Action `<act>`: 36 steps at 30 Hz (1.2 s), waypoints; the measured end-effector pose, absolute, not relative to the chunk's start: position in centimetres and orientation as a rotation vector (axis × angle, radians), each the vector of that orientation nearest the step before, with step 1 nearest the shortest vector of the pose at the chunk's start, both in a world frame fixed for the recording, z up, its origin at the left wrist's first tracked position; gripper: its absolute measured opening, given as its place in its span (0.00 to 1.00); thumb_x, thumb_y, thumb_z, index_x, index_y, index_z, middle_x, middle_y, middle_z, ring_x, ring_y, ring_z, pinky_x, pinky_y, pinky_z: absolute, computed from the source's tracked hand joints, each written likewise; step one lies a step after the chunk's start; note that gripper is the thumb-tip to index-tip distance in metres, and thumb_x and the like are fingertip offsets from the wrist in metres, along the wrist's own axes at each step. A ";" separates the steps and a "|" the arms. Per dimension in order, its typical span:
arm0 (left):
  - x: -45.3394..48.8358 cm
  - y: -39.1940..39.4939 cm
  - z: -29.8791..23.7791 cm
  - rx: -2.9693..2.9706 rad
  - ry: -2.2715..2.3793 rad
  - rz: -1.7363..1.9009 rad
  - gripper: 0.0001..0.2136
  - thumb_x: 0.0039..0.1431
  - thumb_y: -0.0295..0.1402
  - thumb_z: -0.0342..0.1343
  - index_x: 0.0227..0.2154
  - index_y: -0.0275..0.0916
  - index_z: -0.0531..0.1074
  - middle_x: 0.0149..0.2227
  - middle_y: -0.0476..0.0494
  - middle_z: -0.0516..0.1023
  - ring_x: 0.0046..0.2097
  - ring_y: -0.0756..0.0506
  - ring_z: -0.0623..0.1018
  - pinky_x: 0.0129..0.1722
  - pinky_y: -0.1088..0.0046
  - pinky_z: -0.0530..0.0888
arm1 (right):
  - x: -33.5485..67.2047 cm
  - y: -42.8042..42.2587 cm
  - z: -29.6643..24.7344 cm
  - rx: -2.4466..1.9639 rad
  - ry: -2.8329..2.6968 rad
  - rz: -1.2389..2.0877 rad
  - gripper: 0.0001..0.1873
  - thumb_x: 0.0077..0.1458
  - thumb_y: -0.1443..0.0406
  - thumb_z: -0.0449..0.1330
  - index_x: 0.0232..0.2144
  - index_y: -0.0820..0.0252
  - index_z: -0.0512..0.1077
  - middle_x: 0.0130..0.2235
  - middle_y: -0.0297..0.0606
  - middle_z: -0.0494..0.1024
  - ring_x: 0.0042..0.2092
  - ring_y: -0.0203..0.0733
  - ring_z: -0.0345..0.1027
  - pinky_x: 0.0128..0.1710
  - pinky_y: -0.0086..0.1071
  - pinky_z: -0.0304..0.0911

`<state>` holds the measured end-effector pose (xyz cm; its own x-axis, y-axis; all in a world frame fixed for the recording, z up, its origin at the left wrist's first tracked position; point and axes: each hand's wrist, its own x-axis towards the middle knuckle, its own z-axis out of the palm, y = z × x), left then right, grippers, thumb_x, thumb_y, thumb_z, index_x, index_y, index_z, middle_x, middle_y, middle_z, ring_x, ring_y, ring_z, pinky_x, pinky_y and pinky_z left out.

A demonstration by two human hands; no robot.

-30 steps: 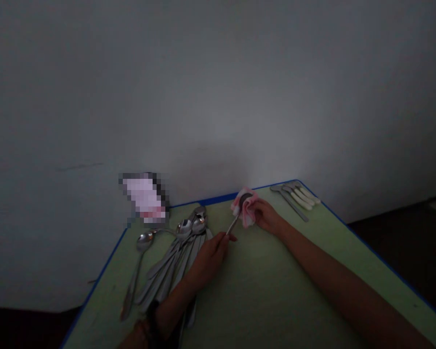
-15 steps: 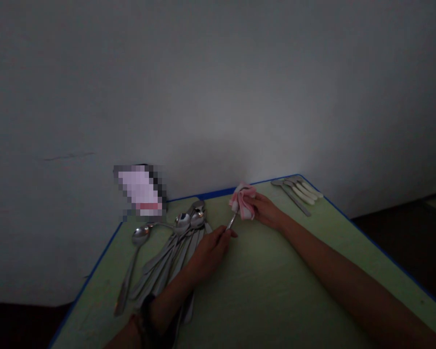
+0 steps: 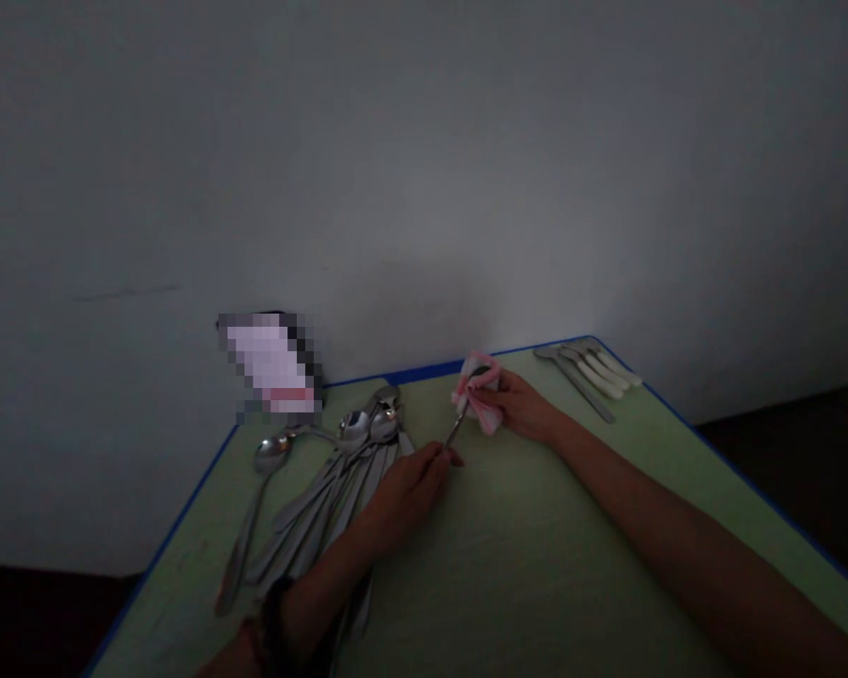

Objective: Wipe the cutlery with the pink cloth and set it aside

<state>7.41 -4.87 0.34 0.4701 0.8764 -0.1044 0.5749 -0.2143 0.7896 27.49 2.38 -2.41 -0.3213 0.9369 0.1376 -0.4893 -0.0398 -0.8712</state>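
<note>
My left hand (image 3: 411,490) is closed around the handle of a metal spoon (image 3: 456,429), which points up and away to the right. My right hand (image 3: 527,407) pinches a pink and white cloth (image 3: 486,414) around the spoon's far end. Part of the bowl shows dark among the folds; the cloth covers the rest. Beneath and left of my left forearm lies a pile of metal spoons (image 3: 318,513), their bowls toward the wall. A single spoon (image 3: 271,454) lies at the pile's left side.
Several spoons, some with white handles (image 3: 603,377), lie side by side at the table's far right corner. A blurred-out phone-like object (image 3: 272,363) leans at the far left against the wall (image 3: 424,169). Blue edging borders the green tabletop (image 3: 537,565).
The cloth has turned and its folds have shifted around the spoon, so that part of the bowl now shows. My left hand keeps its grip on the handle. The view has shifted slightly.
</note>
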 end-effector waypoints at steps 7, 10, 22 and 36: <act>7.6 -4.9 0.5 1.925 1.243 0.499 0.19 0.63 0.42 0.37 0.39 0.37 0.70 0.19 0.54 0.60 0.23 0.50 0.65 0.24 0.75 0.60 | 27.3 2.0 -2.0 -0.647 -1.189 1.583 0.16 0.49 0.55 0.62 0.30 0.65 0.73 0.31 0.40 0.77 0.33 0.37 0.70 0.38 0.32 0.63; 7.6 -4.9 0.4 1.887 1.226 0.517 0.20 0.63 0.43 0.37 0.40 0.37 0.70 0.20 0.54 0.61 0.23 0.50 0.65 0.24 0.76 0.60 | 27.2 2.1 -2.1 -0.706 -1.074 1.590 0.17 0.49 0.55 0.61 0.30 0.65 0.74 0.30 0.40 0.77 0.32 0.37 0.69 0.39 0.33 0.63; 7.5 -4.9 0.3 1.937 1.119 0.457 0.18 0.65 0.40 0.36 0.43 0.37 0.67 0.22 0.52 0.70 0.24 0.50 0.70 0.27 0.75 0.66 | 26.4 2.9 -2.4 -0.633 -0.703 1.478 0.12 0.46 0.60 0.64 0.29 0.64 0.74 0.33 0.38 0.77 0.34 0.36 0.69 0.40 0.30 0.62; 6.5 -3.6 -1.8 2.451 1.100 0.447 0.08 0.58 0.30 0.43 0.32 0.37 0.67 0.34 0.41 0.72 0.33 0.46 0.70 0.35 0.70 0.66 | 22.4 0.3 -2.8 -0.624 -0.640 1.596 0.15 0.43 0.59 0.66 0.30 0.64 0.74 0.31 0.39 0.78 0.32 0.37 0.71 0.38 0.31 0.64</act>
<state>6.46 -3.63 -1.79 0.6363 0.7622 0.1188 0.6289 -0.6018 0.4922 22.38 0.30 -2.79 -0.1097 0.9933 -0.0359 -0.6938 -0.1024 -0.7129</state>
